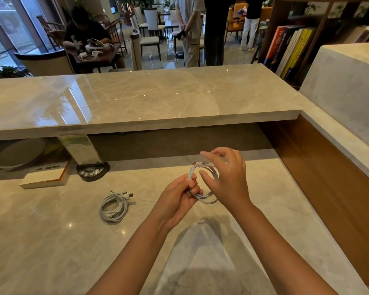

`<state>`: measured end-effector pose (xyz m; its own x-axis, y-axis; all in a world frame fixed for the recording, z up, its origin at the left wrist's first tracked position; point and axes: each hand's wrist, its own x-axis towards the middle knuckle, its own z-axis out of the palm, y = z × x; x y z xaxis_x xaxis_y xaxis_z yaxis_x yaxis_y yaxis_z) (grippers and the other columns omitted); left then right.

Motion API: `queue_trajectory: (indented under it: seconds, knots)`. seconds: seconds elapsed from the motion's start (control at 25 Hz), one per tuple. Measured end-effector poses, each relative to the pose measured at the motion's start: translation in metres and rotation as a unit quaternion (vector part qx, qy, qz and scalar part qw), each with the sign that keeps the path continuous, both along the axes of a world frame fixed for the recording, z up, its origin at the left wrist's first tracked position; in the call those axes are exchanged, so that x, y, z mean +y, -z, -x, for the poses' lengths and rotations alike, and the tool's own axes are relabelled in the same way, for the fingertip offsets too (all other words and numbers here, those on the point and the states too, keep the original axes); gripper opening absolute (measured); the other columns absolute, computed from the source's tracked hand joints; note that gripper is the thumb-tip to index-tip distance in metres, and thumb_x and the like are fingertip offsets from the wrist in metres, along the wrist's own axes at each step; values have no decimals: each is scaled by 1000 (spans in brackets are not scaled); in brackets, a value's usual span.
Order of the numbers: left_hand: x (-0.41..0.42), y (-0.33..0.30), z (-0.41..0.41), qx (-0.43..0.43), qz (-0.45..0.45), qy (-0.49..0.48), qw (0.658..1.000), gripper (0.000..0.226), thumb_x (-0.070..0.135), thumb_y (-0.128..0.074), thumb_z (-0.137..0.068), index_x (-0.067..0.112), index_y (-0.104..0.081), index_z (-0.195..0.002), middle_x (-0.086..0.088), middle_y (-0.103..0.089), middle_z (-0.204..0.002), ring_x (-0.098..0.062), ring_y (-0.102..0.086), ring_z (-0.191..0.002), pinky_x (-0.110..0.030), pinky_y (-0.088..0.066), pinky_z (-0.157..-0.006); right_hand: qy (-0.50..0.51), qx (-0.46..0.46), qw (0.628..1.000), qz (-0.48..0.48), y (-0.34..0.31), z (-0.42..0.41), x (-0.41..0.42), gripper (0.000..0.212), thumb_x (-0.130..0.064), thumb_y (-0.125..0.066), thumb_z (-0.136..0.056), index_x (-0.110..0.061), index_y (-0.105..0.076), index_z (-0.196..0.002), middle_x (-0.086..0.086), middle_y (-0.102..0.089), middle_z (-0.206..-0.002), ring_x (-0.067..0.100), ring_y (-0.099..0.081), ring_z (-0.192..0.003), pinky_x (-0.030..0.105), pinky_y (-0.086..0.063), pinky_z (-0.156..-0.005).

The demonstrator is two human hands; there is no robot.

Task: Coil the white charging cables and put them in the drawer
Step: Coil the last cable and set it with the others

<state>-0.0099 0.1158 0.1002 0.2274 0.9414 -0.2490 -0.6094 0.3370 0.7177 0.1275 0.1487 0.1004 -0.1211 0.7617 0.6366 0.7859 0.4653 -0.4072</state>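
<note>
A white charging cable (pixel 207 198) wound into a loop hangs above the marble desk between both hands. My left hand (pixel 179 199) pinches the loop's left side. My right hand (pixel 228 177) covers the loop's right side, its fingers around the plug end near the top. A second white cable (pixel 113 206), coiled with its plugs on top, lies on the desk to the left of my hands. No drawer is in view.
A book (pixel 45 176) and a round black base with a clear stand (pixel 92 170) sit at the back left of the desk (pixel 51 241). A raised marble counter (pixel 136 99) runs across behind. A wooden wall panel (pixel 328 177) bounds the right. People sit and stand beyond.
</note>
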Motion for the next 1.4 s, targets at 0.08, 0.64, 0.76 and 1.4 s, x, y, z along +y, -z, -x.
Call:
queue_trajectory:
  seconds: [0.08, 0.64, 0.76, 1.4]
  knots:
    - [-1, -2, 1, 17, -4, 3, 1000, 23, 6, -34, -97, 6, -55, -88, -2, -47, -60, -10, -45, -54, -26, -46, -73, 7, -15, 1000, -13, 2, -1, 0, 25, -22, -78, -71, -24, -71, -95, 5, -62, -98, 18, -50, -94, 32, -38, -76]
    - [4, -7, 9, -30, -9, -27, 999, 22, 2, -35, -94, 7, -55, -85, 0, -45, -59, -9, -42, -52, -24, -44, -71, -4, 532, 781, 325, -45, -26, -18, 24, -11, -42, -97, -21, -59, -110, 8, -58, -90, 13, -61, -77, 24, -57, -62]
    - [1, -11, 4, 2, -38, 14, 999, 18, 6, -37, -93, 7, -53, -86, 1, -43, -58, -8, -41, -52, -24, -43, -70, -61, 529, 758, 378, -53, -40, -12, 32, -5, -44, -96, -13, -55, -125, 10, -60, -89, 15, -61, -80, 23, -58, -66]
    - [-6, -13, 12, 29, -70, 181, 981, 20, 11, -43, -91, 9, -62, -83, 4, -47, -61, -7, -44, -54, -25, -51, -75, -234, -78, 806, 538, -99, -50, 23, 19, -8, -64, -85, -21, -77, -85, 7, -72, -84, 12, -50, -64, 20, -40, -56]
